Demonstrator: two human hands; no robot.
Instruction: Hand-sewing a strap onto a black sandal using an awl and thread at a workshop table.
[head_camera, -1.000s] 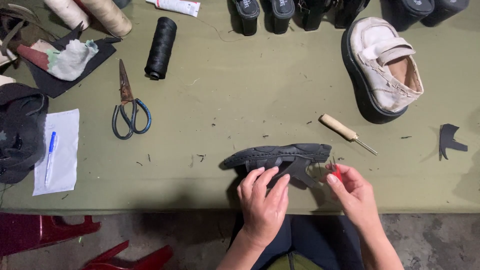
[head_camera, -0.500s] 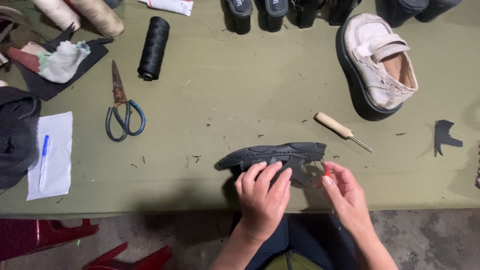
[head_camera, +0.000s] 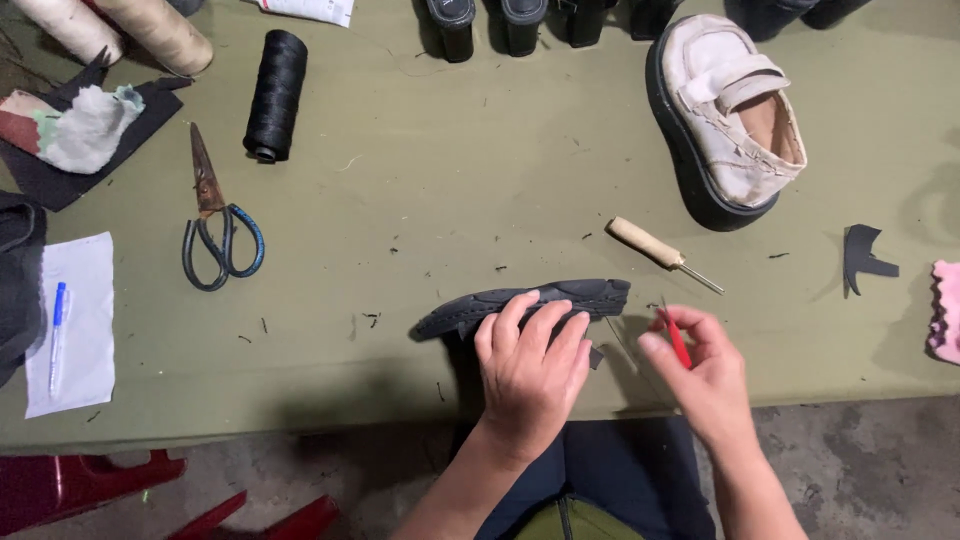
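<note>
Olive table (head_camera: 420, 180): left hand (head_camera: 530, 375) on dark sole (head_camera: 520, 300), right hand (head_camera: 700, 375) around red tool (head_camera: 678, 340).

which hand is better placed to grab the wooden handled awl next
Right, probably. The right hand sits just below the awl, though it already pinches a thin red tool. The left hand is pressing down on the dark shoe and lies farther away.

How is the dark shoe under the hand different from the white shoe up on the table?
The dark shoe is black, slim and pressed on its side by the left hand. The cream shoe is pale, chunky-soled, worn and untouched. Both rest on the green table.
</note>
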